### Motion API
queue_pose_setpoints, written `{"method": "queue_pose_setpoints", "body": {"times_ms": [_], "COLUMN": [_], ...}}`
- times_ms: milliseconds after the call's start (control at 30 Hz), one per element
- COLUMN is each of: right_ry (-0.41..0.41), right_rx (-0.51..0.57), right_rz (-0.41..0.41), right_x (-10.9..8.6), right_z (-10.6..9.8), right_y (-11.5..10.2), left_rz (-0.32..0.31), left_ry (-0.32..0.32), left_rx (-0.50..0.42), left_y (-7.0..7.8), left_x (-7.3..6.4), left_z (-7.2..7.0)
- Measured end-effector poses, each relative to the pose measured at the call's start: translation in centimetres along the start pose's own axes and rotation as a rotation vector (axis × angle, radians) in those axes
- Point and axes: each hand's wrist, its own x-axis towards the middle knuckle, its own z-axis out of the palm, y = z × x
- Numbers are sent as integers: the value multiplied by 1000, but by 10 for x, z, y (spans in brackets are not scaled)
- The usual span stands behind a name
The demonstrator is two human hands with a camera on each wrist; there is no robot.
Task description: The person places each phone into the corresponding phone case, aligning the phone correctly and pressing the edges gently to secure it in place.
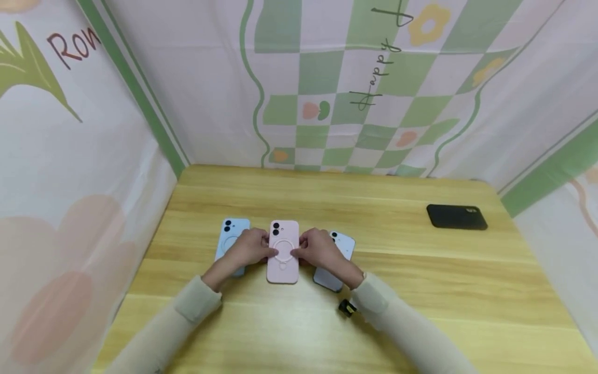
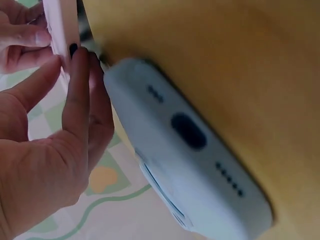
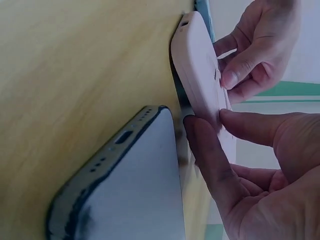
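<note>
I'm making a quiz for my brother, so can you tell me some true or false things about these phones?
1. The left grip and right grip both hold the pink phone. True.
2. The black case is farther right than the white phone. True.
3. The blue phone is right of the pink phone. False: it's on the left.
4. The pink phone's back faces down. False: it faces up.
5. The white phone stands on end. False: it lies on the table.

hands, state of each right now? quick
Left hand: closed, pinching the pink phone case at its left edge.
Right hand: closed, pinching the same case, right edge.
</note>
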Motion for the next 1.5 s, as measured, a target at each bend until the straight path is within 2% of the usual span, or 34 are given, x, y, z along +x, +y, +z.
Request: {"method": "queue_pose_setpoints", "body": {"times_ms": [200,533,633,733,867,1033,1167,1333,1500], "right_ry": [22,-55,-46,7,106,179,187,199,143], "right_rx": [-50,-64,-47,-31,-21,-123,-233,-360,-419], "right_rz": [-5,-16,-37,-54,-31,57,134,244,367], "right_x": [-1,-4,-5,-7,-9,-15,-26,-39,-50], "right_z": [2,-4,-9,-21,-49,-97,-138,-185,-224], "right_y": [-2,-2,1,8,26,58,94,150,197], "left_rz": [28,29,38,55,89,134,157,161,150], "left_ry": [70,90,127,175,219,227,191,154,131], "left_rx": [53,110,163,217,240,262,286,329,394], "left_y": [1,4,8,14,27,43,54,65,78], "left_x": [-2,-3,-5,-10,-15,-18,-19,-18,-16], "left_z": [5,8,9,12,16,22,28,39,51]}}
